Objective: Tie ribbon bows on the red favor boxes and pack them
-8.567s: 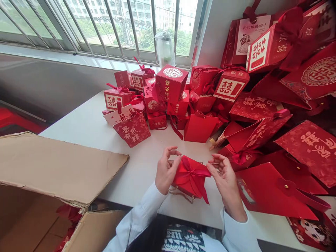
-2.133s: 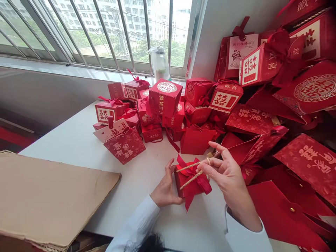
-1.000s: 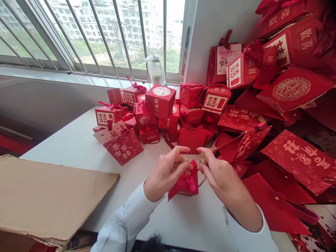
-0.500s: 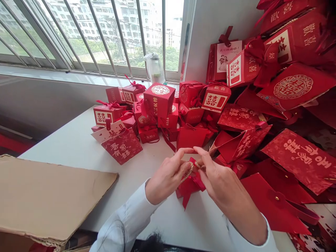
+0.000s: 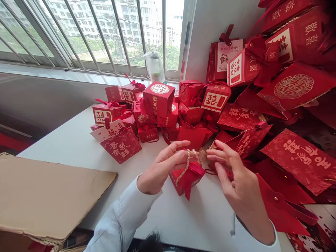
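Note:
A small red box (image 5: 180,188) stands on the white table in front of me, with a red ribbon bow (image 5: 193,171) on top. Its twisted gold cord handle (image 5: 186,167) rises in a loop above the bow. The fingers of my left hand (image 5: 164,164) are at the top of this loop and hold the cord, the index finger stretched out above it. To the right of the box, my right hand (image 5: 237,178) is apart from the cord, fingers spread and holding nothing. Behind its fingertips lie red gift boxes, partly hidden.
Red boxes with bows (image 5: 159,99) are grouped at the back of the white table (image 5: 73,140). A tall pile of red boxes and bags (image 5: 301,157) fills the right side. A cardboard flap (image 5: 52,196) reaches in from the left. A plastic-wrapped cup (image 5: 154,66) stands on the sill.
My right hand has come off the cord and moved right, its fingers spreading. My left hand has shifted slightly left, and the cord loop now shows upright above the box.

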Demonstrator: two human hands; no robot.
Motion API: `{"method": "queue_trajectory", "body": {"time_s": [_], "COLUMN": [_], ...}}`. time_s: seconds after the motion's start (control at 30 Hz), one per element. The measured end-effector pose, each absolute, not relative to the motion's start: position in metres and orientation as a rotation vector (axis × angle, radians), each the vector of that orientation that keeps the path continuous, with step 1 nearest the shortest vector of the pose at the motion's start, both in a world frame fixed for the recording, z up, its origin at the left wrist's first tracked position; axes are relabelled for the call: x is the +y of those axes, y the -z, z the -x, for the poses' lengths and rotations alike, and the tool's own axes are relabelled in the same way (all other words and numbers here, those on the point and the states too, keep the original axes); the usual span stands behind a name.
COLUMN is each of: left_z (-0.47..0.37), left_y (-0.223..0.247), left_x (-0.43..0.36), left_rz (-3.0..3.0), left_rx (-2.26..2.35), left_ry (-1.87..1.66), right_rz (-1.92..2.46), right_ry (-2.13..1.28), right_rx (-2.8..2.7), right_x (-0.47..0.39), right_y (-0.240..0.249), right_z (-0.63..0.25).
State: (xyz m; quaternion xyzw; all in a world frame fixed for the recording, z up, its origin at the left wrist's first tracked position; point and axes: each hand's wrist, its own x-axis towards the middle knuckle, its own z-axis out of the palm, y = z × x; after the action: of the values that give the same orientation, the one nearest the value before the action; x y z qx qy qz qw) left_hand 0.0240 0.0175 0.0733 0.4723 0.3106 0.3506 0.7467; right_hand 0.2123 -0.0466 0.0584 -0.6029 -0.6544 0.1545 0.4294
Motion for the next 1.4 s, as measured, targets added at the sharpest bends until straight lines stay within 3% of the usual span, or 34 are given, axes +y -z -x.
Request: {"method": "queue_trajectory", "body": {"time_s": [0.2, 0.33, 0.47, 0.83, 1.13, 1.4], "left_z": [-0.014, -0.011, -0.007, 0.002, 0.000, 0.013], "left_y": [-0.073, -0.070, -0.067, -0.066, -0.070, -0.062], "left_x": [0.028, 0.028, 0.027, 0.025, 0.022, 0.018], "left_rz": [-1.050, -1.054, -1.045, -0.937, -0.958, -1.327], "left_rx": [0.591, 0.602, 0.575, 0.611, 0.614, 0.866], "left_ry": [-0.738, -0.711, -0.671, -0.758, -0.722, -0.762], "right_rz": [1.310, 1.195, 1.035, 1.139, 1.049, 1.028], "right_ry": [-1.046, -1.212, -1.361, -1.170, -1.257, -1.357], "right_rx": [-1.472, -1.483, -1.510, -1.653, -1.566, -1.533], "right_x": [-0.037, -0.016, -0.001, 0.008, 0.009, 0.009], "right_y": [0.003, 0.040, 0.043, 0.044, 0.048, 0.055], "right_z": [-0.240, -0.229, -0.212, -0.204, -0.198, -0.203]}}
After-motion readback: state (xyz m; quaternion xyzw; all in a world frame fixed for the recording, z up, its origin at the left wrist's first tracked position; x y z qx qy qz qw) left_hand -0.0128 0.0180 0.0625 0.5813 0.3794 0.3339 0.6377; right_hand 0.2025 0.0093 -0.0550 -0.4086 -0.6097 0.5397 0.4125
